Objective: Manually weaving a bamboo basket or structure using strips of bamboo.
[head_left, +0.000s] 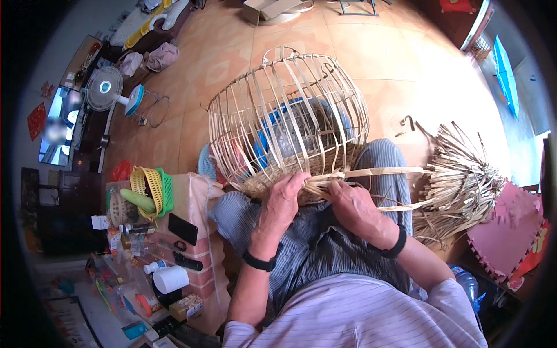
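Observation:
A large open-ribbed woven basket [288,113] of pale flat strips lies tilted against my knees, its densely woven part toward me. My left hand [285,190] is closed on that near woven edge, thumb and fingers pressed against it. Close on its right, my right hand [353,204] pinches a pale flat strip [387,171] at the same edge. That strip runs right over my knee toward a thick bundle of dried strips [455,182]. A second strip [400,207] stretches below it. My fingertips are partly hidden among the weave.
Through the ribs shows a blue basin [270,130] with clear plastic. At left, a low table [200,255] holds a yellow basket [142,182] with a green gourd, a phone [183,229], a remote and a white cup [171,279]. A fan [105,88] stands farther off. Pink foam mats [505,229] lie right.

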Available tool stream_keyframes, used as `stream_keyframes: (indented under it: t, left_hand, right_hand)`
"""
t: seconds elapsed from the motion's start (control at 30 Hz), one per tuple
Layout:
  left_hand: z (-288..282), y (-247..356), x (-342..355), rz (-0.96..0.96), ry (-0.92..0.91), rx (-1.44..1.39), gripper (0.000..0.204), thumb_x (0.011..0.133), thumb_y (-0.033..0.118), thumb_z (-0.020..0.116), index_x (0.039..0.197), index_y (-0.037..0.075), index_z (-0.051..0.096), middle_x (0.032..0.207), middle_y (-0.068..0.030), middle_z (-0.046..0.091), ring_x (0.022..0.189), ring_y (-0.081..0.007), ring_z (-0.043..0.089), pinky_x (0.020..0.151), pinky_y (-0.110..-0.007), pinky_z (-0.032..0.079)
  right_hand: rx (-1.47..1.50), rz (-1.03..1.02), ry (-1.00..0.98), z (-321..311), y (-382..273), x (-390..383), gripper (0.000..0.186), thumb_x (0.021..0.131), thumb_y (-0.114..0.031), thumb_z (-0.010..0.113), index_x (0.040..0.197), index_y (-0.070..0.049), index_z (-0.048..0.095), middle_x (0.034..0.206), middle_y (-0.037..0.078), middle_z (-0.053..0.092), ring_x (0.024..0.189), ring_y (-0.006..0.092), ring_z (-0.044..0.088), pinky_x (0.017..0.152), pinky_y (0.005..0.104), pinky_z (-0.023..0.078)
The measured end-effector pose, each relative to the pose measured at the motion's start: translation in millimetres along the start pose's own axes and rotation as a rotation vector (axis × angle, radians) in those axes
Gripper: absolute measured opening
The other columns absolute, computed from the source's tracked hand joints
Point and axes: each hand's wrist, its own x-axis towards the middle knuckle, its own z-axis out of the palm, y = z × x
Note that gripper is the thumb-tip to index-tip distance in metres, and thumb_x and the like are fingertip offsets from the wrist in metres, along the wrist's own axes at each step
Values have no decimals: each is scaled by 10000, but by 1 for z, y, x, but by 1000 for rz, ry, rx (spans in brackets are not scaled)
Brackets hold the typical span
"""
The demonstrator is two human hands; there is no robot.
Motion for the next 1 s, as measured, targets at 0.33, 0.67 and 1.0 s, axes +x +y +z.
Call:
stream_keyframes:
  t: [0.33,0.67,1.0]
  left_hand:
    - [16,-5,-8,120,81,153,468,784,-5,783,1229,69,657,1094,-141,719,1002,-355,706,880,-431,578]
    - [25,-10,-7,83,172,115,319,837,11,753,1136,69,659,963,-149,713,878,-374,704,753,-450,565]
    - [32,-13,-8,73,178,132,253,864,-2,705,1103,57,646,955,-171,708,886,-390,703,751,-465,562]
  right_hand:
    - [891,406,-667,-95,1,0,156,1053,-144,583,1087,7,601,835,73,693,658,167,669,555,298,523]
    - [2351,154,633,-178,67,-6,311,1108,-225,499,1306,8,557,1133,124,683,808,105,668,556,219,438]
    - [627,52,-48,-32,22,-2,251,877,-24,737,1100,4,626,910,202,665,797,333,670,705,404,541]
